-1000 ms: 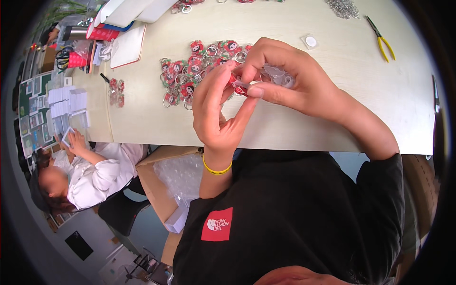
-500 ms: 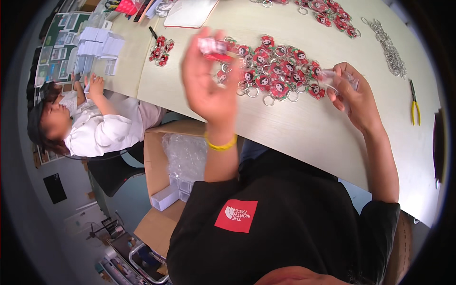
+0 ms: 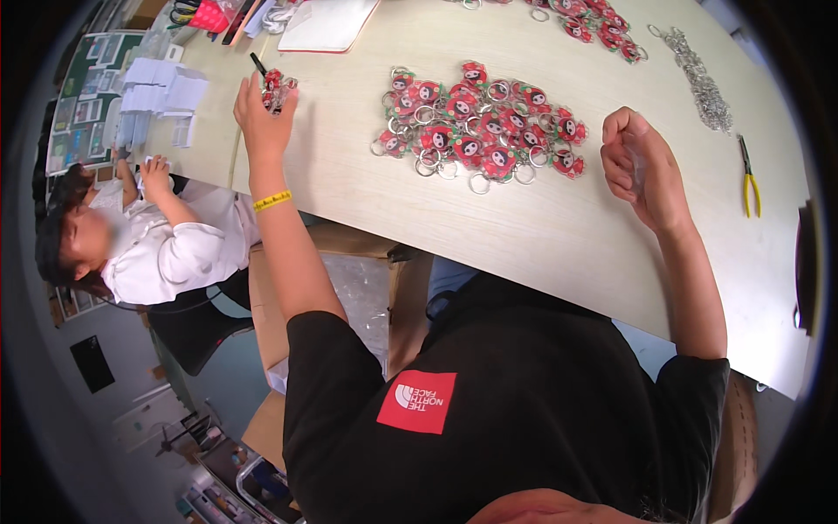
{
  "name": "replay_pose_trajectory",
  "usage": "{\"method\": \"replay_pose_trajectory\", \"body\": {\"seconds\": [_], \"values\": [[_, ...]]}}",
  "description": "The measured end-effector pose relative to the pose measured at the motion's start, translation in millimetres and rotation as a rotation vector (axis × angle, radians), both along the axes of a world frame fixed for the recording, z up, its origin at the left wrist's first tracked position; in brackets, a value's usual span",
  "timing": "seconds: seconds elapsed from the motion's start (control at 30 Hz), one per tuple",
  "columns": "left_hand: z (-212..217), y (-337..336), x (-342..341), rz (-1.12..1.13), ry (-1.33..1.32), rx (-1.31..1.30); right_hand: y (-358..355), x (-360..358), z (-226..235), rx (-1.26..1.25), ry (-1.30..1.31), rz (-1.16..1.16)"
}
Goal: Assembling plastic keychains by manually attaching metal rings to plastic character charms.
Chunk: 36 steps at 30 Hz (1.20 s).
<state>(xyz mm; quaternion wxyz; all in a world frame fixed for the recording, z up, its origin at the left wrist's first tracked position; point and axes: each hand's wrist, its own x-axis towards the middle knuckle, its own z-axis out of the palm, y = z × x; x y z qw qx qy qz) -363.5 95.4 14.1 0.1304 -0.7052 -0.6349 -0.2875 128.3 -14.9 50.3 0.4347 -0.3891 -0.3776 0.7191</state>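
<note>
My left hand [image 3: 264, 122] is reached out to the left, over a small cluster of red keychain charms [image 3: 274, 80]. Its thumb and fingers are spread, with charms showing between them. A larger pile of keychains [image 3: 476, 131], red with a cartoon face, clear edges and silver rings, is spread across the table between my hands. To the right of this pile, my right hand [image 3: 646, 170] is raised with its fingers curled. A bit of crumpled clear plastic film [image 3: 639, 172] shows in its palm, partly hidden.
More keychains [image 3: 602, 26] lie at the far edge, near a heap of silver chains and rings [image 3: 698, 83]. Yellow-handled pliers [image 3: 751, 183] lie at right. A notebook [image 3: 323, 26] and white boxes [image 3: 166, 87] stand far left. A co-worker [image 3: 166, 236] sits left; an open carton [image 3: 271, 323] is below.
My left hand has moved left from the large pile to the small cluster, carrying a red charm that I can no longer pick out. The right hand has curled around the clear film.
</note>
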Motion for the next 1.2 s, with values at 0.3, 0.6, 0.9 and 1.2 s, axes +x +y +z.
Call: {"method": "replay_pose_trajectory", "body": {"seconds": [0.3, 0.6, 0.9, 1.2], "values": [[18, -38, 150, -0.499, -0.057, -0.352, -5, -7, 1, 0.097, -0.222, 0.071], [52, -66, 186, -0.572, -0.057, -0.234, -8, -11, 5, 0.279, -0.426, 0.058], [63, -117, 256, -0.961, -0.278, -0.143, -20, -15, 1, 0.375, -0.36, 0.171], [31, -133, 284, -1.002, -1.229, -0.361, -23, -13, 10, 1.133, -0.663, -0.224]]}}
